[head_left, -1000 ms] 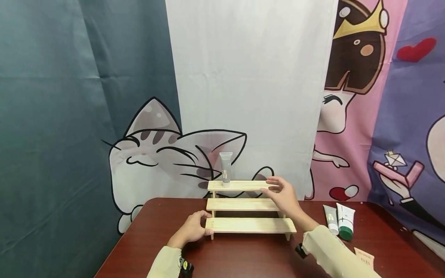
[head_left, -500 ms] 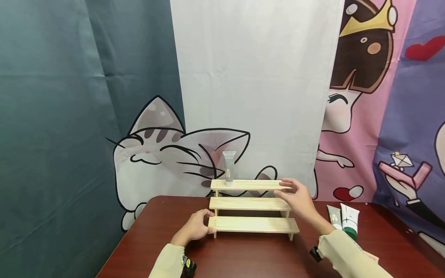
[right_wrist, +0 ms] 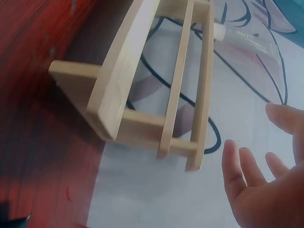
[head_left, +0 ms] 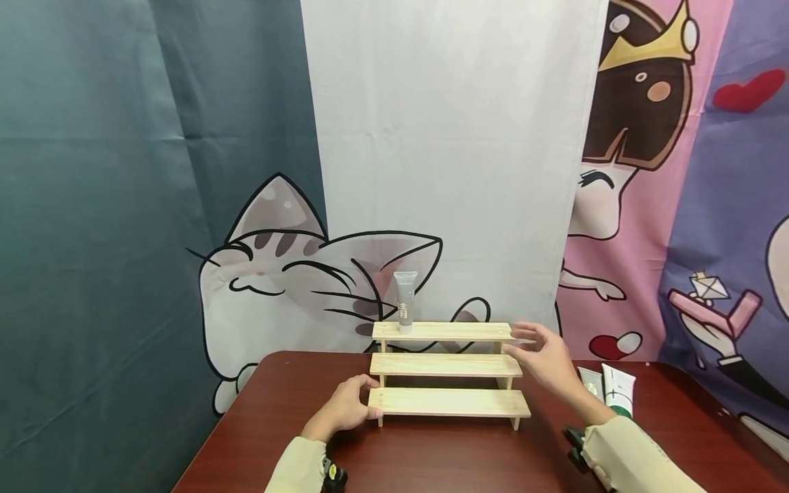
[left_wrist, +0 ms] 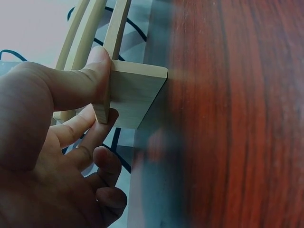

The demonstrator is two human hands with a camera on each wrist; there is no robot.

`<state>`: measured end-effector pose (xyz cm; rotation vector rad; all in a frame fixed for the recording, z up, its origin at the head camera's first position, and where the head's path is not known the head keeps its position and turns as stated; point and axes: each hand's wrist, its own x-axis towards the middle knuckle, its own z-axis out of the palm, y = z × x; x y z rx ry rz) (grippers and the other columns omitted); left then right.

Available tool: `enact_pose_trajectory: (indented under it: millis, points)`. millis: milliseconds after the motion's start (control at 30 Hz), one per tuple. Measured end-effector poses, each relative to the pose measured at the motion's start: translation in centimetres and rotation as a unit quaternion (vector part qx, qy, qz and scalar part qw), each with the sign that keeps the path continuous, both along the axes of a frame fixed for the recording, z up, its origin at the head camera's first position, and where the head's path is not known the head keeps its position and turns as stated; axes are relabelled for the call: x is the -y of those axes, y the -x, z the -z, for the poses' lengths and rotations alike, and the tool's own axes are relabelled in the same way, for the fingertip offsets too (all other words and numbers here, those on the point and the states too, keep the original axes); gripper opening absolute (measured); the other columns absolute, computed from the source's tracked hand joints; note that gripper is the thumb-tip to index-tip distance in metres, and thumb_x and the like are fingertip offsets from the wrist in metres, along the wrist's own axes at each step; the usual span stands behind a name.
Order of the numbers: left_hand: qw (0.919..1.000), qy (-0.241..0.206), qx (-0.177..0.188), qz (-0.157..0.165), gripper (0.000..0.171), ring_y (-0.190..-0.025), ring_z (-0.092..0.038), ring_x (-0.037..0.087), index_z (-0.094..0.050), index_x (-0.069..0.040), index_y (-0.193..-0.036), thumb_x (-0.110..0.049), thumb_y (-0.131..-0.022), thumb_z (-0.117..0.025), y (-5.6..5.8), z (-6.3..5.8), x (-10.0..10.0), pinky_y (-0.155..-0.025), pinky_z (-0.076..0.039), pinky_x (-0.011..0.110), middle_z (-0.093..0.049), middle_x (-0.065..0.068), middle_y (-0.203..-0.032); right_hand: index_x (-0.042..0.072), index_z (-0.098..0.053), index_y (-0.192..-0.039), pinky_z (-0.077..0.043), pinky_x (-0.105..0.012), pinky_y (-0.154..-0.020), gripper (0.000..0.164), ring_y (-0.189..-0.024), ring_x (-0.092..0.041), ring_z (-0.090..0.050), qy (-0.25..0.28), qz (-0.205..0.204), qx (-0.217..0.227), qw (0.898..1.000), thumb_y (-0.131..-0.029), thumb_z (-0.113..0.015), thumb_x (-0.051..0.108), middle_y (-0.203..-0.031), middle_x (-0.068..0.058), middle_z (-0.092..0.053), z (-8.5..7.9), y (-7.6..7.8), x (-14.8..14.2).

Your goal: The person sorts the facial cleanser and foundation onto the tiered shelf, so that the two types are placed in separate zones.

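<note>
A three-tier wooden display shelf (head_left: 448,402) stands on the dark red table. At the left end of its lowest board, my left hand (head_left: 346,407) pinches the wood. The left wrist view shows the thumb (left_wrist: 85,83) on one face of the board and fingers on the other. A grey squeeze tube (head_left: 405,301) stands cap down on the left of the top board. My right hand (head_left: 548,359) is beside the right end of the upper boards, fingers spread and apart from the wood in the right wrist view. It holds nothing.
Two more tubes lie on the table at the right, a grey tube (head_left: 590,383) and a white tube with a green cap (head_left: 618,389), both partly behind my right forearm. A printed cloth (head_left: 450,171) hangs behind the table (head_left: 431,459).
My right hand has moved right, from over the top board to beyond its right end. The left hand keeps its hold on the shelf. The view shifted slightly.
</note>
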<state>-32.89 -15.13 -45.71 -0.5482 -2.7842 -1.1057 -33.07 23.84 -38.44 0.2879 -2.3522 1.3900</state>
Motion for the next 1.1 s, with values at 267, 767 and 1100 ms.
enact_pose_trajectory:
  millis: [267,767,1100]
  points:
    - [1.0,-0.001,-0.003,-0.004,0.045,-0.1,-0.06,0.03,-0.064,-0.003,-0.112,-0.013,-0.074,-0.086,0.0,-0.2,0.3,-0.089,-0.047,0.049,-0.065,0.012,-0.106,0.002,-0.057,-0.13,-0.057,-0.032,-0.064,0.058,-0.09,-0.017,-0.07,-0.013,0.026,0.02,0.999,-0.085,-0.079,0.03,-0.121,-0.026,-0.065,-0.2,0.1,-1.7]
    - [0.9999,0.0,0.01,-0.003,0.045,-0.1,-0.06,0.03,-0.064,-0.005,-0.111,-0.014,-0.073,-0.086,0.0,0.2,0.1,-0.089,-0.047,0.048,-0.066,0.011,-0.106,0.0,-0.056,-0.131,-0.057,-0.033,-0.064,0.059,-0.088,-0.006,-0.067,-0.02,0.028,0.029,0.999,-0.086,-0.079,0.028,-0.122,-0.028,-0.063,0.1,-0.4,-3.6]
    - [1.0,0.007,0.002,-0.003,0.046,-0.104,-0.059,0.034,-0.064,-0.005,-0.11,-0.014,-0.072,-0.087,0.0,-0.2,-0.1,-0.091,-0.046,0.051,-0.066,0.012,-0.108,0.0,-0.057,-0.131,-0.056,-0.034,-0.062,0.057,-0.081,0.009,-0.058,-0.039,0.045,0.026,0.998,-0.085,-0.08,0.026,-0.121,-0.027,-0.065,0.1,-0.4,-5.5]
